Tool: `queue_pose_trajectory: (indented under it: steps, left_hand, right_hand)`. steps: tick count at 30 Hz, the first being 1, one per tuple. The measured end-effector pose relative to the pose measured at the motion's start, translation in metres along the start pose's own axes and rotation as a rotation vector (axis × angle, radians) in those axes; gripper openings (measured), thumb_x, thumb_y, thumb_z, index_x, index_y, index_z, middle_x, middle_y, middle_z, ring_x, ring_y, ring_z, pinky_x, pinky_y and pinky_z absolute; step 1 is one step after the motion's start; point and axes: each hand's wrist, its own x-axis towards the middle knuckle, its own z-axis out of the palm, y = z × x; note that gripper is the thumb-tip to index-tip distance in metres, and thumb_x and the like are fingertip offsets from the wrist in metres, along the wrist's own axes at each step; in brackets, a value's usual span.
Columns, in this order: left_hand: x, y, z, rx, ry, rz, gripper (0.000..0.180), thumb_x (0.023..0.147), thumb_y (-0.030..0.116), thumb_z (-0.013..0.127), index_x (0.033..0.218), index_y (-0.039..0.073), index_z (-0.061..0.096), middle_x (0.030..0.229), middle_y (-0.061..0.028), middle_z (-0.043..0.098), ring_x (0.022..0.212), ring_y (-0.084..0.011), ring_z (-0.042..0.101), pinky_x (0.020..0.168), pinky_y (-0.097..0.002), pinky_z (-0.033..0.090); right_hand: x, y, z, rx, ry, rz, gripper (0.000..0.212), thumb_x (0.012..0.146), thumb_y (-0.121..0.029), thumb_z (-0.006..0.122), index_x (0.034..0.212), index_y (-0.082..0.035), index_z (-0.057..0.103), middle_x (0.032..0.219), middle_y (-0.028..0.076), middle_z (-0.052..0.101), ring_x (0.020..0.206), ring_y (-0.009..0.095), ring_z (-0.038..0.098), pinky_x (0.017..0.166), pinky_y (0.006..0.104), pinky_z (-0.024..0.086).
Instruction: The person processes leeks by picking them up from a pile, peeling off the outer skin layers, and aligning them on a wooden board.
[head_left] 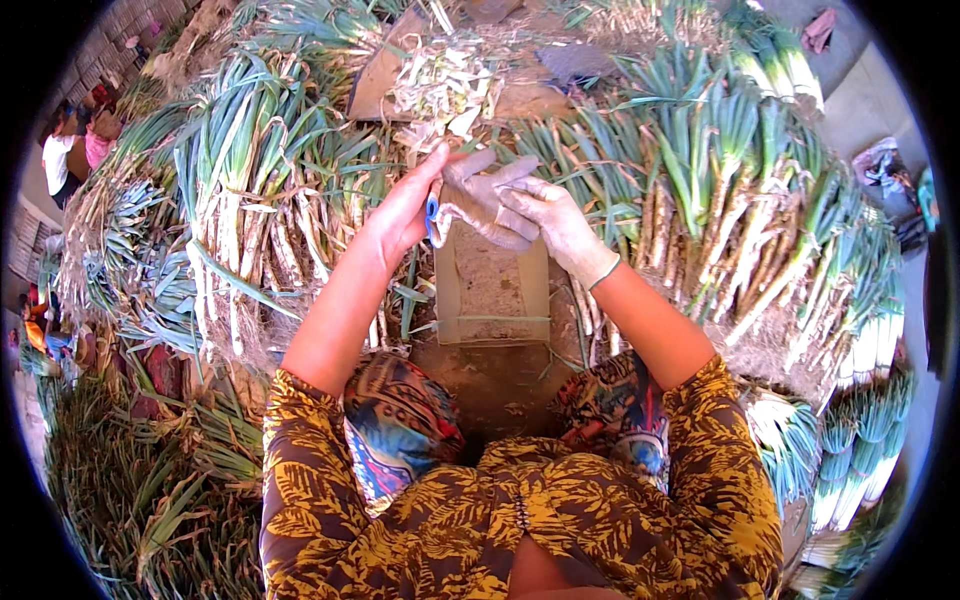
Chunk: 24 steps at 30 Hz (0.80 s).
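In front of me a grey work glove [482, 203] with a blue-edged cuff is held between my two hands. Bare, my left hand [408, 203] has its fingers stretched out against the cuff side; some of them are hidden behind the fabric. My right hand [562, 222] wears a thin whitish glove and pinches the grey one by its finger side. Below the hands stands a rectangular frame-like block [492, 325] with a dirt-covered middle. Long green onions lie close on both sides, a left pile [245, 190] and a right pile [735, 195], with roots toward me.
Beyond my hands, peeled scraps [445, 85] lie on a brown board [375, 85]. Trimmed bundles [870, 440] are stacked at the right. More green onions [150, 480] cover the lower left. Other people [62, 155] are at the far left. My patterned knees [400, 425] flank the block.
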Motion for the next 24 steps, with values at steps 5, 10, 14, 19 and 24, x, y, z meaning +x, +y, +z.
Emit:
queue_pose_trajectory:
  steps: [5,10,14,19,24]
  left_hand:
    - [-0.036,-0.012,-0.02,0.192,-0.001,-0.081,0.044,0.096,0.038,0.062,0.123,0.004,0.06,0.114,-0.0092,0.068,0.106,-0.0203,0.065,0.092,-0.0393,0.052]
    - [-0.069,-0.029,-0.023,-0.166,-0.084,-0.069,0.043,0.094,0.035,0.064,0.123,0.004,0.06,0.111,-0.0077,0.069,0.107,-0.0213,0.065,0.092,-0.039,0.051]
    - [-0.086,-0.029,-0.03,-0.203,-0.113,0.008,0.039,0.092,0.019,0.062,0.127,0.0,0.056,0.112,-0.0104,0.067,0.108,-0.0234,0.064,0.094,-0.0406,0.051]
    - [-0.079,-0.028,-0.028,-0.185,-0.034,0.075,0.027,0.091,0.001,0.062,0.117,0.0,0.058,0.106,-0.0088,0.067,0.098,-0.0204,0.067,0.089,-0.0361,0.055]
    - [-0.068,-0.037,-0.039,-0.102,0.033,0.074,0.024,0.095,0.012,0.063,0.116,0.002,0.059,0.102,-0.0079,0.067,0.096,-0.0208,0.067,0.084,-0.0402,0.058]
  right_hand:
    - [-0.031,0.002,-0.017,-0.138,0.049,-0.163,0.023,0.095,-0.011,0.062,0.116,0.001,0.064,0.107,0.003,0.067,0.098,0.012,0.062,0.086,0.0244,0.05]
    - [-0.05,0.027,-0.021,-0.015,0.119,-0.043,0.02,0.093,-0.011,0.066,0.11,0.0,0.067,0.102,0.003,0.067,0.088,0.011,0.062,0.078,0.0246,0.05]
    - [-0.043,0.042,-0.007,-0.051,0.145,-0.029,0.031,0.093,-0.009,0.064,0.121,0.002,0.059,0.115,0.007,0.067,0.1,0.016,0.065,0.087,0.0275,0.052]
    - [-0.029,0.059,-0.007,-0.345,0.192,-0.085,0.034,0.092,-0.013,0.065,0.123,0.001,0.058,0.117,0.012,0.065,0.105,0.02,0.064,0.091,0.0306,0.05]
    - [-0.036,0.038,0.034,-1.084,0.306,-0.607,0.031,0.091,-0.021,0.069,0.114,-0.001,0.063,0.105,0.013,0.068,0.093,0.022,0.066,0.085,0.0318,0.052]
